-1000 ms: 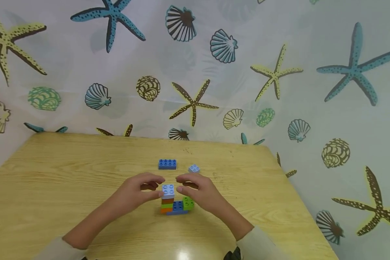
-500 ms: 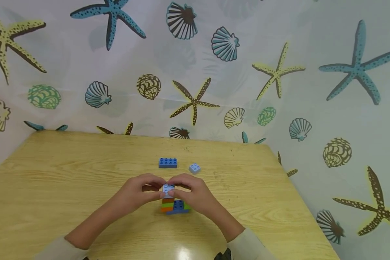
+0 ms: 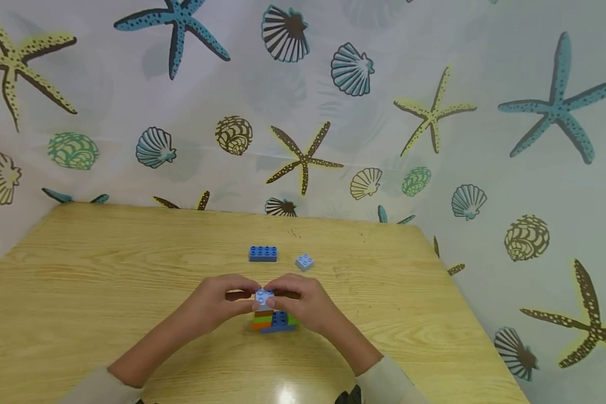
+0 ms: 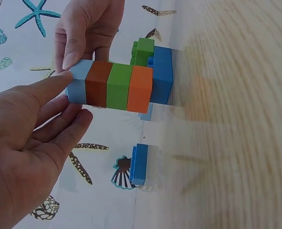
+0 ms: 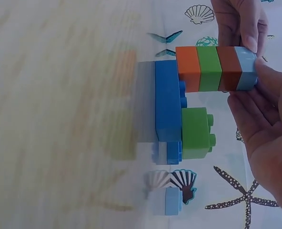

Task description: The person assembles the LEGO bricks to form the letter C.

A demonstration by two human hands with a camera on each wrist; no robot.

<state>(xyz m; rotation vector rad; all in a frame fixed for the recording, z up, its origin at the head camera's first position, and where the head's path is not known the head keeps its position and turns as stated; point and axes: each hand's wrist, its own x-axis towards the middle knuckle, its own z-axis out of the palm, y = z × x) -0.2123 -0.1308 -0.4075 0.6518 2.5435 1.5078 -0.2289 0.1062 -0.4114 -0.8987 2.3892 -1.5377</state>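
A light blue toy brick (image 3: pixel 263 301) tops an upright stack of a brown brick (image 4: pixel 97 84), a green brick (image 4: pixel 118 86) and an orange brick (image 4: pixel 140 89). The orange one sits on one end of a long blue brick (image 5: pixel 168 101) lying on the table. A second green brick (image 5: pixel 195 133) stands on that blue brick's other end, with studs bare between. My left hand (image 3: pixel 214 303) pinches the light blue brick from the left between thumb and fingers. From the right, my right hand (image 3: pixel 307 303) pinches the same brick, partly hiding the second green brick in the head view.
Beyond the hands, a separate blue brick (image 3: pixel 263 254) and a small light blue brick (image 3: pixel 304 262) lie on the wooden table (image 3: pixel 131 252). A cloth (image 3: pixel 303 84) printed with starfish and shells hangs behind the table and along its right side.
My right hand has moved left, from beside the stack onto the light blue brick. My left hand has barely moved and now also pinches that brick. The stack stands where it was.
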